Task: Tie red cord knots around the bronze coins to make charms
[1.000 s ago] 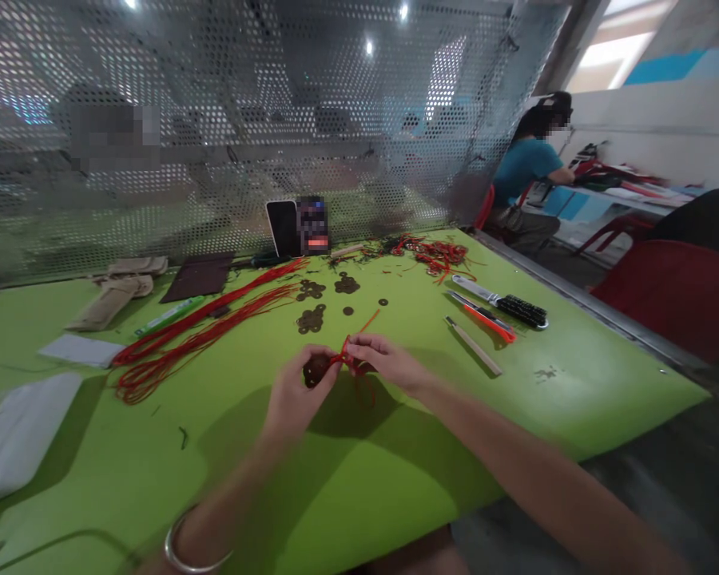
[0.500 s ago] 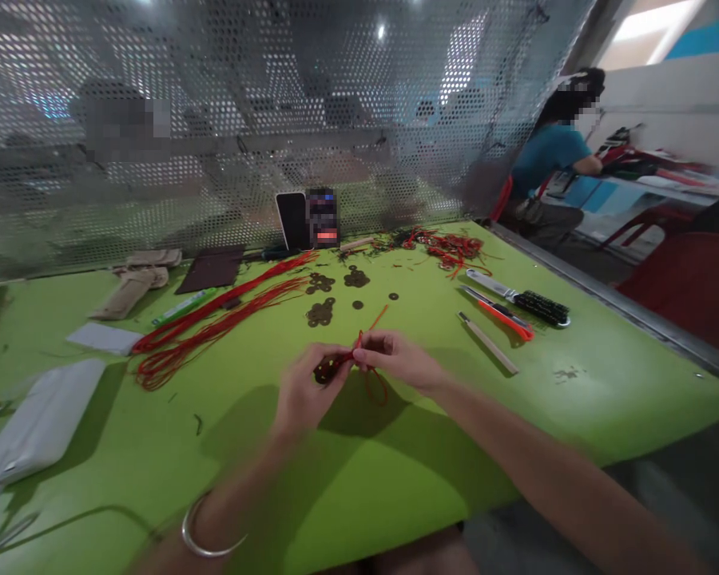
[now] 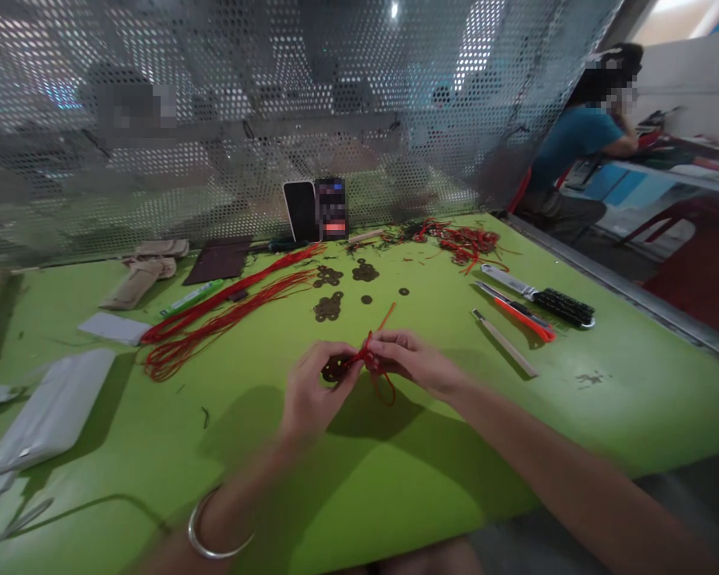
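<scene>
My left hand [image 3: 319,386] is closed on a dark coin bundle [image 3: 334,368] tied with red cord, pinching it near the knot. Just beside it, my right hand [image 3: 416,359] pinches the red cord [image 3: 387,389] at the knot. One loop of this cord hangs below my fingers, and a loose end points up and away. Fingers hide much of the knot. Beyond my hands, small piles of round coins with holes [image 3: 328,307] lie on the green table [image 3: 407,479], with a single coin [image 3: 403,291] to their right.
Bundles of red cord [image 3: 173,363] lie to the left, near a white pouch [image 3: 51,411]. A brush [image 3: 539,297], an orange cutter [image 3: 524,319] and a wooden-handled tool [image 3: 503,343] lie at right. Two phones [image 3: 301,212] lean on the perforated screen [image 3: 216,176]. A person [image 3: 587,136] sits beyond.
The whole view has shifted slightly, so things appear a little further right. My right fingers have changed their position slightly at the knot. Both hands keep hold.
</scene>
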`<state>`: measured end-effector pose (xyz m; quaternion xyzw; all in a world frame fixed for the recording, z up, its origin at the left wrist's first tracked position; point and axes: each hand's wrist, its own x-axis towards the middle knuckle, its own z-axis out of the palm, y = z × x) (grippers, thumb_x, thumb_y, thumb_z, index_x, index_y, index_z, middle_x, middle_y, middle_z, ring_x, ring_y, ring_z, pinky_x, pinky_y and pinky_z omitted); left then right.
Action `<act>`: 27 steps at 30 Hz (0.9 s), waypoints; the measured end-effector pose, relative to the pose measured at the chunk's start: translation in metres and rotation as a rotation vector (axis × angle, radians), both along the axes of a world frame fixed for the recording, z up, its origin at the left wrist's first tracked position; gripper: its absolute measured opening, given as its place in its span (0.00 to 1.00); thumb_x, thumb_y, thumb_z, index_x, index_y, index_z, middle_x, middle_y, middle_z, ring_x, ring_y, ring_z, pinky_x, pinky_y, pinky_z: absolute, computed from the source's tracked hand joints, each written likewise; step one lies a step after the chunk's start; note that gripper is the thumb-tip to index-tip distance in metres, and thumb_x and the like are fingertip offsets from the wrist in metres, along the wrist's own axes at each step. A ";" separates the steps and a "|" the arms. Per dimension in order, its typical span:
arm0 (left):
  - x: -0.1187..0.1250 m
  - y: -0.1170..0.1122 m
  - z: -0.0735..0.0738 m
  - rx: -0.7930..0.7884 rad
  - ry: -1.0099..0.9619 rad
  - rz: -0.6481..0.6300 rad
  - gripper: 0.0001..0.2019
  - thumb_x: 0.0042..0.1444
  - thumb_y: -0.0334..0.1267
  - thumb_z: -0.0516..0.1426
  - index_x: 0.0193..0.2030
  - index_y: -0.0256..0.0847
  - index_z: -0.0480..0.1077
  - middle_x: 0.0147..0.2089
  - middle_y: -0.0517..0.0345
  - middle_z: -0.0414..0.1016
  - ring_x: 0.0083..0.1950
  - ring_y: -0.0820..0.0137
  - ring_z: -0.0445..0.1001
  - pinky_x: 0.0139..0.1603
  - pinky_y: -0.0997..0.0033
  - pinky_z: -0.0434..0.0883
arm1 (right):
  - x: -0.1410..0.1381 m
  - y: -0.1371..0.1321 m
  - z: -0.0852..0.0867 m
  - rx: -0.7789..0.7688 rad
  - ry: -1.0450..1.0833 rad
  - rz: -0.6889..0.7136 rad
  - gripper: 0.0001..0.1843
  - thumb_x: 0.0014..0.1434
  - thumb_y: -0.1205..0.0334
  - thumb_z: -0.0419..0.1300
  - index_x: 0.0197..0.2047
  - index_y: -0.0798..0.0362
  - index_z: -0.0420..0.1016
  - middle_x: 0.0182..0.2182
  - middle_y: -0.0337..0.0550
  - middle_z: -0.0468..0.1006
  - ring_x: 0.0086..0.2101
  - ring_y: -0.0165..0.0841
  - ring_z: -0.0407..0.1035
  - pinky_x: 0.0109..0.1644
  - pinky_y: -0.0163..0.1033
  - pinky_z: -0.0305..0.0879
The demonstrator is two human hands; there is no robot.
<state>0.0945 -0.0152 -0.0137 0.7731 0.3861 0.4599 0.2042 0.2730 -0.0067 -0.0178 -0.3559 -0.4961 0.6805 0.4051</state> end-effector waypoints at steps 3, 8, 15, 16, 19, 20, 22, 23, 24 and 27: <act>0.000 0.000 0.000 0.017 0.011 -0.006 0.07 0.50 0.32 0.59 0.37 0.41 0.69 0.33 0.59 0.74 0.32 0.73 0.72 0.31 0.74 0.72 | 0.001 -0.002 0.006 0.093 -0.038 0.019 0.11 0.50 0.56 0.65 0.33 0.54 0.72 0.28 0.37 0.70 0.29 0.26 0.65 0.37 0.34 0.63; 0.001 -0.001 0.001 -0.017 0.019 0.018 0.07 0.51 0.33 0.58 0.38 0.41 0.68 0.33 0.59 0.74 0.32 0.73 0.72 0.30 0.74 0.72 | 0.000 -0.004 0.009 0.145 -0.070 0.004 0.11 0.49 0.57 0.65 0.33 0.54 0.71 0.29 0.38 0.71 0.30 0.28 0.67 0.37 0.35 0.65; 0.002 0.003 0.002 -0.156 0.054 -0.080 0.16 0.51 0.32 0.58 0.48 0.41 0.63 0.39 0.56 0.72 0.34 0.71 0.71 0.33 0.68 0.73 | 0.001 -0.006 0.010 0.502 -0.170 -0.180 0.02 0.53 0.64 0.62 0.32 0.52 0.73 0.33 0.41 0.72 0.36 0.31 0.68 0.43 0.41 0.67; 0.002 0.003 0.002 -0.140 0.062 -0.096 0.16 0.51 0.33 0.58 0.48 0.41 0.63 0.40 0.55 0.71 0.35 0.70 0.70 0.34 0.67 0.72 | 0.002 -0.006 0.011 0.520 -0.150 -0.187 0.02 0.53 0.64 0.62 0.32 0.52 0.73 0.33 0.41 0.71 0.36 0.31 0.68 0.43 0.40 0.67; 0.003 0.004 0.001 -0.067 0.056 -0.106 0.15 0.52 0.33 0.57 0.47 0.42 0.64 0.44 0.53 0.68 0.43 0.66 0.68 0.40 0.63 0.71 | 0.003 -0.005 0.012 0.487 -0.034 -0.159 0.02 0.53 0.64 0.62 0.31 0.52 0.73 0.32 0.40 0.71 0.35 0.30 0.68 0.42 0.39 0.67; 0.003 0.004 0.001 -0.044 0.041 -0.105 0.14 0.52 0.34 0.57 0.47 0.42 0.65 0.45 0.53 0.67 0.46 0.65 0.67 0.43 0.62 0.70 | 0.003 -0.005 0.012 0.474 0.001 -0.147 0.02 0.53 0.64 0.63 0.30 0.52 0.73 0.32 0.40 0.72 0.35 0.29 0.68 0.42 0.39 0.67; 0.004 0.004 0.001 -0.016 -0.002 -0.117 0.12 0.54 0.35 0.56 0.46 0.42 0.66 0.46 0.52 0.67 0.50 0.63 0.65 0.48 0.58 0.68 | 0.003 -0.004 0.012 0.459 0.059 -0.136 0.02 0.53 0.65 0.63 0.30 0.52 0.73 0.32 0.40 0.72 0.35 0.29 0.68 0.42 0.37 0.67; 0.004 0.003 0.002 -0.015 -0.027 -0.133 0.11 0.55 0.36 0.55 0.46 0.42 0.65 0.46 0.52 0.67 0.50 0.63 0.65 0.49 0.57 0.68 | 0.002 -0.004 0.011 0.456 0.087 -0.137 0.02 0.53 0.65 0.63 0.29 0.52 0.73 0.32 0.39 0.72 0.35 0.28 0.68 0.41 0.36 0.67; 0.005 0.001 0.003 -0.022 -0.051 -0.153 0.11 0.56 0.37 0.53 0.46 0.42 0.65 0.46 0.52 0.68 0.50 0.64 0.66 0.50 0.57 0.67 | 0.002 -0.004 0.011 0.453 0.111 -0.142 0.02 0.53 0.65 0.63 0.29 0.52 0.73 0.31 0.39 0.72 0.35 0.28 0.68 0.41 0.36 0.67; 0.006 -0.003 0.004 -0.069 -0.087 -0.196 0.11 0.60 0.36 0.48 0.49 0.43 0.63 0.45 0.52 0.69 0.48 0.65 0.68 0.49 0.58 0.69 | 0.001 -0.004 0.010 0.454 0.160 -0.163 0.03 0.52 0.66 0.64 0.28 0.51 0.74 0.31 0.39 0.73 0.35 0.28 0.68 0.40 0.35 0.67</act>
